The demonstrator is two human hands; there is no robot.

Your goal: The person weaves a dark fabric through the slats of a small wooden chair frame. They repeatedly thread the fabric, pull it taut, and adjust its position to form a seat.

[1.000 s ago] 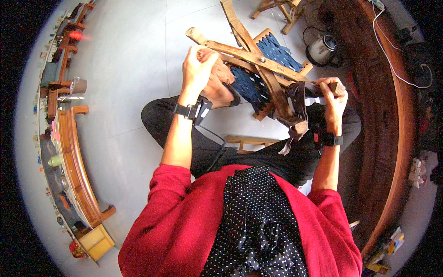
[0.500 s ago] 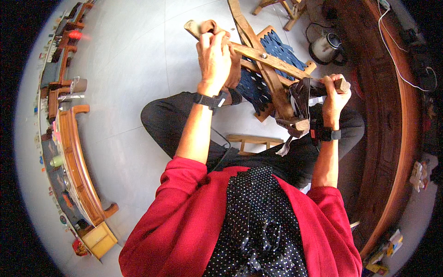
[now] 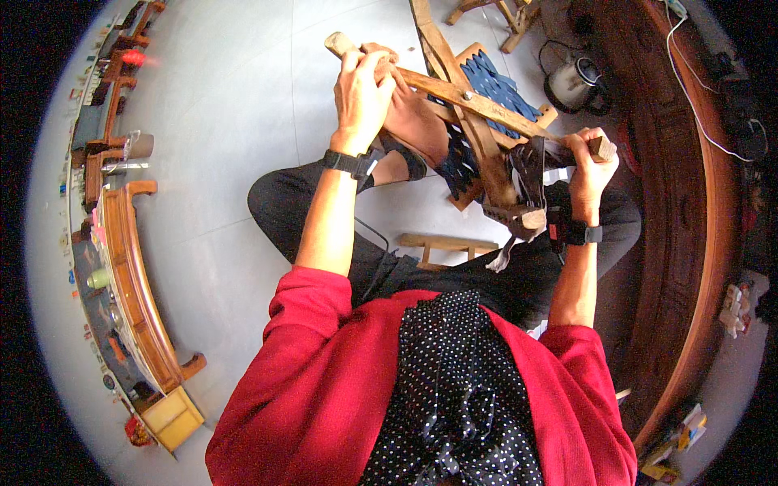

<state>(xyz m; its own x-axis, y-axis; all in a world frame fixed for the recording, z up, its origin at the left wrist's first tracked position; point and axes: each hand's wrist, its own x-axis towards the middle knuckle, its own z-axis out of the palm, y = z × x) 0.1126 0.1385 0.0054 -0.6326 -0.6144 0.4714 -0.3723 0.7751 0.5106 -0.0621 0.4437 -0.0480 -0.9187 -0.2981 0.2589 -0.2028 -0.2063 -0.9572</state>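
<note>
A wooden folding frame with crossed legs [image 3: 470, 109] and a bolt at the crossing is held up before me, above my lap. My left hand [image 3: 362, 95] closes around a brown cloth [image 3: 420, 121] at the far left end of one bar, the cloth hanging below the fingers. My right hand [image 3: 590, 166] is wrapped around the frame's near right end, where a squared wooden tip pokes out. Dark strips [image 3: 528, 174] hang between the right-hand ends of the frame. Behind it shows a blue woven seat [image 3: 494, 89] with wooden rails, partly hidden.
A metal kettle [image 3: 571, 85] stands on the floor beyond the right hand, beside a long dark wooden cabinet [image 3: 681, 211]. A small wooden stool [image 3: 450, 245] is near my legs. Farther off is another wooden stool [image 3: 519, 24]. Wooden furniture [image 3: 134, 275] lines the left side.
My left hand has shifted slightly left and nearer me, and more of the brown cloth now spreads out below it. The right hand and the frame have barely moved.
</note>
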